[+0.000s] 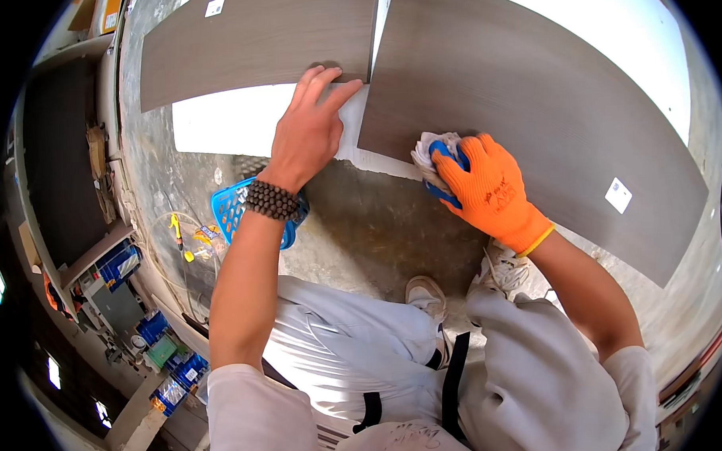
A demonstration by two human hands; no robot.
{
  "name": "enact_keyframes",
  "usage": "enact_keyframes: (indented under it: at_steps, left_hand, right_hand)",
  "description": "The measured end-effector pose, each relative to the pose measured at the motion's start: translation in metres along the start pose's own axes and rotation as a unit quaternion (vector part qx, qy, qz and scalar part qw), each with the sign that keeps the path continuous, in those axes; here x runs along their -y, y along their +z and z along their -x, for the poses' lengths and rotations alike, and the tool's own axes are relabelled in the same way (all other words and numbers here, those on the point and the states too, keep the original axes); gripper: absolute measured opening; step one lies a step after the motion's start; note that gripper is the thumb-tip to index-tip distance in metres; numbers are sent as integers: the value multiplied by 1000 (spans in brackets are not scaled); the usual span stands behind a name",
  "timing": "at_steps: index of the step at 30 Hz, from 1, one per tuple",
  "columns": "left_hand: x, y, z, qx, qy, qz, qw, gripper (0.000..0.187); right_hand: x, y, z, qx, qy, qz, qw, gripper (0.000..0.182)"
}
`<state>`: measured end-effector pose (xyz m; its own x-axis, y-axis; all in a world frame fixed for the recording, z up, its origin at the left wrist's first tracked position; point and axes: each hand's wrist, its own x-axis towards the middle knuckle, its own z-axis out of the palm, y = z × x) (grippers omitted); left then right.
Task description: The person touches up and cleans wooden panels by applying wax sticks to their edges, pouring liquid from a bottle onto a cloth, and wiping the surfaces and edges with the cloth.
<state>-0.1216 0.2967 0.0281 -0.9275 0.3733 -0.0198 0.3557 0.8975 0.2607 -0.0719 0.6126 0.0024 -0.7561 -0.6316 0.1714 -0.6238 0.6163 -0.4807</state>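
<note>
My left hand, bare with a dark bead bracelet at the wrist, has its fingers apart. Its fingertips rest at the near right corner of a grey-brown wood-grain panel. An orange work glove with blue on the fingers covers my right hand. That hand is closed on a crumpled white rag, pressed at the near left edge of a larger grey-brown panel. A white square label is stuck on the larger panel; the smaller one bears a similar label.
A blue plastic basket stands on the concrete floor below my left forearm. White board shows under the panels. Left of the basket lies a yellow-handled tool near a thin hose. Shelves at the left hold blue packages.
</note>
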Motion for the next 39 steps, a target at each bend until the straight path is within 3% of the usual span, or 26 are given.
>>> enact_keyframes:
  at_steps: [15,21,24,27,29,33,34,36,39]
  left_hand:
    - [-1,-4,-3,28,-17,61,998,63]
    - [-1,-8,-4,33,11,28,999,36]
    - [-17,-4,2,1,-36,38,999,23]
    - [-55,3,-3,17,-95,108,989,34]
    - [-80,11,-6,34,-82,108,990,56]
    - [-97,9,-16,119,-95,40,988,85]
    - [-98,7,-14,120,-79,44,989,85]
    - [-99,8,-9,159,-56,-76,983,100]
    - [-103,4,-11,192,-46,-99,975,109]
  right_hand:
    - [-3,-2,0,-12,-1,-33,999,67]
    - [-5,-6,0,-10,1,-41,999,65]
    - [-3,-17,18,2,27,-15,1000,61]
    - [-21,-48,92,24,113,47,992,57]
    - [-44,-65,165,-37,125,104,986,54]
    - [-69,-111,303,-53,354,193,914,63]
    - [-76,-117,332,-73,409,215,884,64]
    - [-96,-128,382,-112,502,249,821,64]
    - [-130,-154,425,-195,611,294,708,58]
